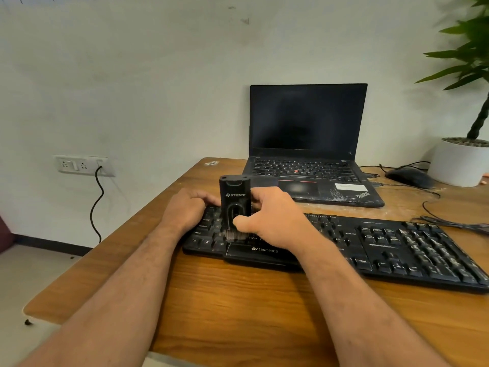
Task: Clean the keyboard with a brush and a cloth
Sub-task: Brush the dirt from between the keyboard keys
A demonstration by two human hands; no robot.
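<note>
- Keyboard [397, 250] is lying across desk [238, 300], just in front of laptop [307, 154].
- Right hand [272, 221] is clamping brush [235, 205] upright, bristles touching keys nr the left end.
- Left hand [185, 207] is curling shut on that end, prob. steadying it; can't tell if it's gripping anything.
- Risks: pressing too hard could be popping a keycap; dust could be flicking twd laptop; w/o a firm hold the board could be sliding.
- Cloth isn't showing anywhere.

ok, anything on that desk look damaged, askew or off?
Yes. The laptop palm rest has white scuffing near its right front corner. The keyboard lies skewed to the desk edge, and pale dust lies between them. The brush looks fine.
</note>
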